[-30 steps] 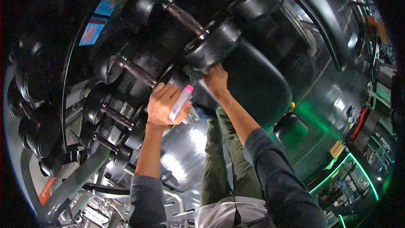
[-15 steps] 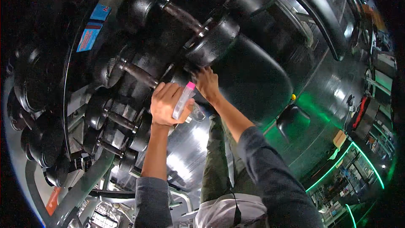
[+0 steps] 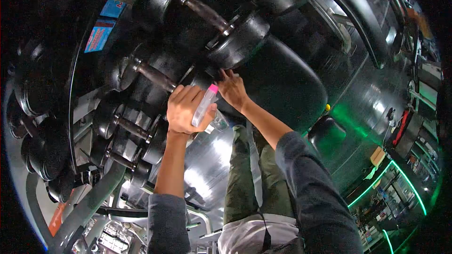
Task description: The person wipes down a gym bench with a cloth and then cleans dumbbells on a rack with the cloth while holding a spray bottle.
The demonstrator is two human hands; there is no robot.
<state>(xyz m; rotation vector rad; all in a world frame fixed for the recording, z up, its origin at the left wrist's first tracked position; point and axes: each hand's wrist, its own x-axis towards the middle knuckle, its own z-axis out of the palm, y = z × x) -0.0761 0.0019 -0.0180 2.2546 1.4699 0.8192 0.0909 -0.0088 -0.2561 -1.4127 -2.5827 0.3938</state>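
My left hand [image 3: 185,112] is wrapped round a clear spray bottle [image 3: 219,121] with a white, pink-tipped spray head [image 3: 204,106]. It is beside the near end of a dumbbell with a worn metal handle [image 3: 157,77]; whether they touch is unclear. My right hand [image 3: 231,89] reaches in below the round black head [image 3: 240,42] of another dumbbell, whose metal handle [image 3: 207,14] runs up to the left. Its fingers are bent and closed, with the tips in shadow against something dark that I cannot make out.
More black dumbbells [image 3: 132,127] lie on the rack at the left, near a blue label [image 3: 98,37]. A black padded bench [image 3: 287,84] is right of my right hand. Grey frame tubes [image 3: 94,202] cross the lower left. Green light strips [image 3: 408,186] glow at the lower right.
Since a second ago my right hand has shifted slightly left and changed its bend under the dumbbell head. My left hand keeps its hold on the spray bottle. The view has shifted slightly.
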